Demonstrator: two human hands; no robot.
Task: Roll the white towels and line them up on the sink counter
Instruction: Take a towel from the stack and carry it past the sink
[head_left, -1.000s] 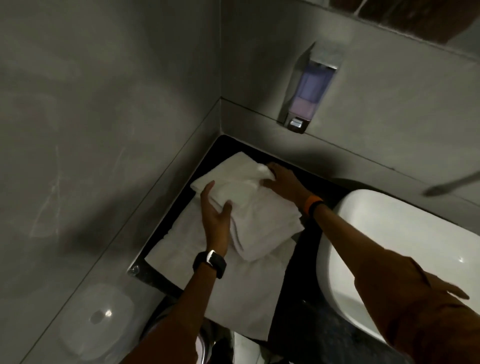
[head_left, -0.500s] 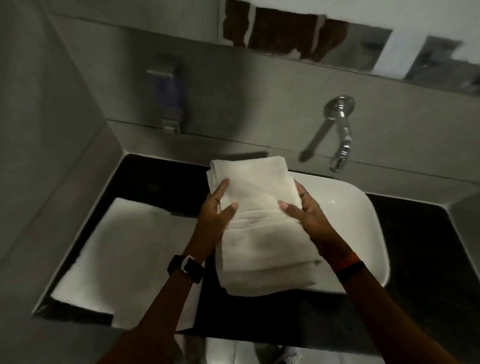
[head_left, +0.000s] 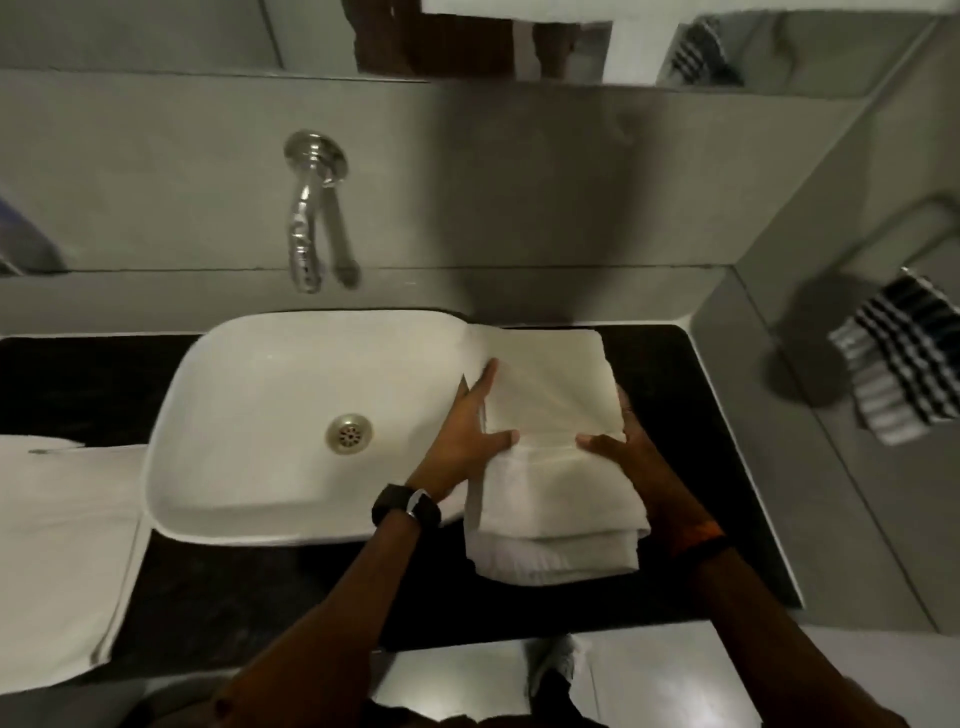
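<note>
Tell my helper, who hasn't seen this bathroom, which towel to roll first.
Start at the white basin. On the black counter to its right is a folded white towel, held by both hands; the other white towel lies flat, left of the basin.

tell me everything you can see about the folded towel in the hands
The folded towel is white, soft cloth, folded into a thick rectangle with several layers showing at its near edge. It sits flat over the dark counter to the right of the sink, its left edge overlapping the sink's rim. The left hand and right hand grip its sides, thumbs on top.
</note>
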